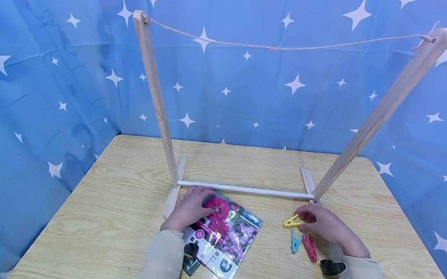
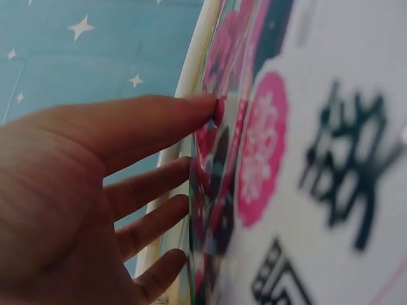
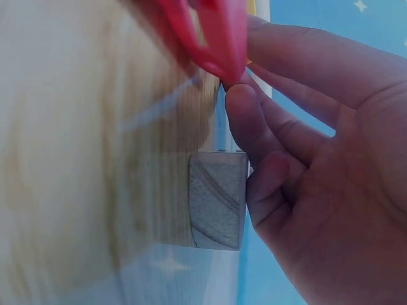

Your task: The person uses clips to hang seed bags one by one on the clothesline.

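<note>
In the head view my left hand point(image 1: 190, 208) lies over the upper left of some glossy flower-picture packets, fingers spread. The left wrist view shows its thumb on the face of the pink-flower packet point(image 1: 216, 223) and its other fingertips at the edge. Beside that one is a purple-flower packet point(image 1: 241, 238); a dark corner of another packet point(image 1: 190, 267) sticks out below. My right hand point(image 1: 324, 224) pinches a yellow clothespin point(image 1: 290, 222) between thumb and fingers, low over the table. Close by lie a blue clothespin point(image 1: 295, 242) and a red clothespin point(image 1: 309, 248).
A wooden frame with a left post point(image 1: 156, 96), a right post point(image 1: 385, 107) and a white crossbar point(image 1: 243, 189) stands behind the hands on the table point(image 1: 97, 217). A thin string point(image 1: 253, 45) sags between the post tops. Blue star-patterned cloth point(image 1: 257, 103) hangs around the table.
</note>
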A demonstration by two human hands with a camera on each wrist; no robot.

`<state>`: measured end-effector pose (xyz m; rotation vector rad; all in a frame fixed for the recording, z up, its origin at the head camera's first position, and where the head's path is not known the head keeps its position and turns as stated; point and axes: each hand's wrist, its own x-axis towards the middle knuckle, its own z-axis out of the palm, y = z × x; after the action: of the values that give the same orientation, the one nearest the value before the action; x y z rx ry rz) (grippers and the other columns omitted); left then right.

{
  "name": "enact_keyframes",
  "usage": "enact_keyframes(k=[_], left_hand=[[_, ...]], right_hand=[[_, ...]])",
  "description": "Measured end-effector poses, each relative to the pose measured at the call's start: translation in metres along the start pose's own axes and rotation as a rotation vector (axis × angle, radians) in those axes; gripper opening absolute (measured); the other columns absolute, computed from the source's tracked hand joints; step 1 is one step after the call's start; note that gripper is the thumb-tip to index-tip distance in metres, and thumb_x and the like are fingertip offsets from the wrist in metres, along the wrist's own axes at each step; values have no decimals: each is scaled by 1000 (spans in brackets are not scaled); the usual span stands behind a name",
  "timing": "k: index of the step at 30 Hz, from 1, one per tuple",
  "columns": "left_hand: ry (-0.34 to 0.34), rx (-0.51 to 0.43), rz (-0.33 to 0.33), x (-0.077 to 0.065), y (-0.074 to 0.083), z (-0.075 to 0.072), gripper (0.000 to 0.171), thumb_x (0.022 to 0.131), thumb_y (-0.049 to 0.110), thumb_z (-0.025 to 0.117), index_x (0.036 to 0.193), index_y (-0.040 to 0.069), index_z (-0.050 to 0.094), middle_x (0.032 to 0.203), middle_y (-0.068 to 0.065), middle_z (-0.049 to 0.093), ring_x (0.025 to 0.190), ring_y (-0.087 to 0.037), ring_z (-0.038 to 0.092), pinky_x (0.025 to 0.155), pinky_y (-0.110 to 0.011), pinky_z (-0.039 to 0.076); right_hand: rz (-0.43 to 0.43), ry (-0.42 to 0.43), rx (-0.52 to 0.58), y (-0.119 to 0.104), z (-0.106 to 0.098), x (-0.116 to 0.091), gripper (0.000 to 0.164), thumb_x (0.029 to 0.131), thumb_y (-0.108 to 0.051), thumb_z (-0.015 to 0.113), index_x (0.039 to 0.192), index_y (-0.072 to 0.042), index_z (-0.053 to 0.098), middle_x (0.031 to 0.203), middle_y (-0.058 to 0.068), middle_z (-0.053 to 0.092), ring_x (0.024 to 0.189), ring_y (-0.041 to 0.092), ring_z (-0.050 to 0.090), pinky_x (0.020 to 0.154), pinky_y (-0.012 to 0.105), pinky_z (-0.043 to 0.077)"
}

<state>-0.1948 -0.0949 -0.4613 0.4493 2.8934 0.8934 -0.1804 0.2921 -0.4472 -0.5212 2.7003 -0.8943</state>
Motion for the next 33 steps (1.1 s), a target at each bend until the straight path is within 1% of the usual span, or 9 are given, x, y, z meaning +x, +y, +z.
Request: enact_keyframes(k=[3, 7, 14, 18, 22, 24, 28, 31, 33], left_hand=[[-3, 18, -5, 0, 2, 0, 46, 76, 31, 70, 119, 22, 56, 129, 1, 45, 122, -24, 32, 93, -54, 25], [9, 2, 1, 0, 2, 1, 45, 76, 28, 70, 119, 21, 56, 127, -2, 46, 121, -25, 34, 93, -52, 28], [25, -79, -33, 0, 2, 3, 44, 78, 17, 68, 119, 24, 55, 124, -5, 45, 115, -25, 39, 92, -44, 36], [25, -110, -34, 0, 2, 4, 46, 78, 11, 67, 119, 24, 54, 122, -6, 46, 113, -25, 40, 90, -44, 36], [38, -133, -25, 0, 0, 5, 46, 77, 7, 66, 119, 21, 55, 120, -6, 47, 110, -24, 42, 90, -45, 37], [39, -159, -38, 0, 0, 5, 46, 77, 6, 65, 120, 21, 55, 119, -5, 48, 109, -23, 43, 89, -44, 38], [35, -194, -64, 1, 1, 3, 44, 80, 6, 63, 120, 21, 55, 114, -4, 52, 105, -22, 45, 87, -41, 39], [41, -170, -50, 2, 1, 2, 41, 80, 9, 64, 119, 19, 56, 108, -4, 54, 100, -20, 47, 85, -39, 40], [39, -139, -53, 2, 2, 2, 39, 81, 19, 65, 119, 17, 55, 109, -5, 53, 102, -22, 46, 87, -41, 38]], right_hand=[[14, -3, 8, -1, 0, 0, 30, 78, -17, 68, 106, -11, 59, 83, 1, 52, 72, 15, 46, 59, 25, 40], [40, -8, 18, -2, -1, 0, 30, 78, -17, 68, 106, -11, 59, 83, 0, 52, 73, 16, 47, 60, 26, 41], [57, 2, 17, -2, -2, 1, 29, 78, -19, 68, 105, -12, 59, 83, -1, 53, 74, 17, 48, 61, 26, 42], [70, 3, 22, 0, -1, 1, 29, 78, -23, 68, 103, -13, 59, 82, -1, 52, 73, 16, 48, 61, 26, 42], [77, 7, 32, 0, 0, 1, 28, 78, -24, 68, 102, -13, 60, 82, 0, 52, 73, 17, 47, 60, 26, 41], [83, 8, 39, 0, 0, 1, 28, 78, -24, 68, 102, -13, 60, 82, 0, 52, 73, 17, 48, 59, 26, 41], [101, 10, 49, -1, 0, 1, 30, 78, -23, 68, 104, -11, 59, 83, 0, 52, 73, 17, 48, 59, 26, 42], [115, 11, 53, -2, 0, 1, 31, 79, -23, 68, 106, -11, 59, 84, 0, 53, 74, 17, 48, 59, 26, 42], [126, 8, 58, -2, -1, 2, 32, 79, -24, 67, 107, -10, 59, 84, 1, 53, 74, 17, 48, 60, 26, 42]])
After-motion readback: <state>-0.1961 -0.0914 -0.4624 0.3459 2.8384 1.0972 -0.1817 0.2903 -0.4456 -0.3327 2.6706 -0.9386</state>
